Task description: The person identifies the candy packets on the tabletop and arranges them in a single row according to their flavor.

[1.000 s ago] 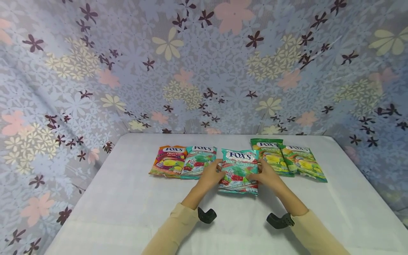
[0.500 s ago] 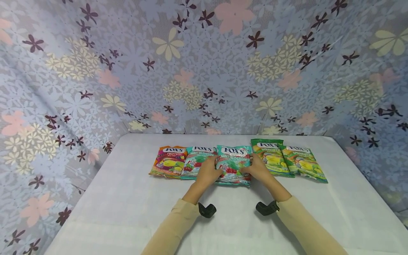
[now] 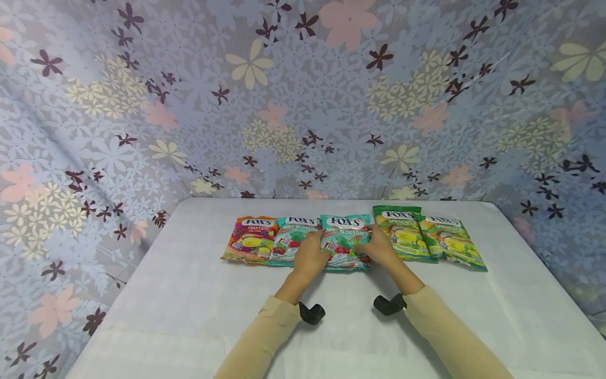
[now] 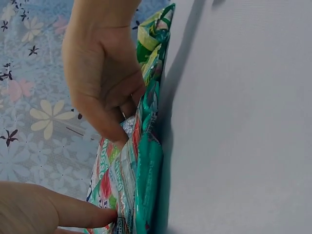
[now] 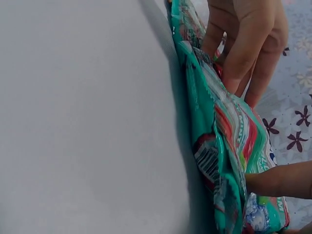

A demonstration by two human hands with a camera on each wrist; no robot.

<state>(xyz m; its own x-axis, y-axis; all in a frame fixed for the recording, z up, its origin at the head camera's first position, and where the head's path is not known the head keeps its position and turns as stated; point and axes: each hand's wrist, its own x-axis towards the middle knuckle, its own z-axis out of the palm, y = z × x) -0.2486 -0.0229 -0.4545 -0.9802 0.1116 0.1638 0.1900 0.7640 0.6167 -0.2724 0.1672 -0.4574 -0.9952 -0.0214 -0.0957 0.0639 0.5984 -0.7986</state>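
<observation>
A flowered cloth (image 3: 303, 105) hangs behind a white tabletop (image 3: 189, 316), where five candy bags lie in a row. The middle teal Mint Blossom bag (image 3: 343, 243) sits near the centre of the far half, between both hands. The left hand (image 3: 310, 255) grips it at the bag's nine o'clock edge and the right hand (image 3: 382, 247) at three o'clock, thumbs pressed on its printed front; whether its back fully meets the table is hard to tell.

Toward nine o'clock, just beside, comes the second teal bag (image 3: 290, 237) (partly covered by the left hand), then the orange Fruits bag (image 3: 252, 239). Toward three o'clock lie the dark-topped green bag (image 3: 402, 234) and, touching it, the slanted green bag (image 3: 452, 241).
</observation>
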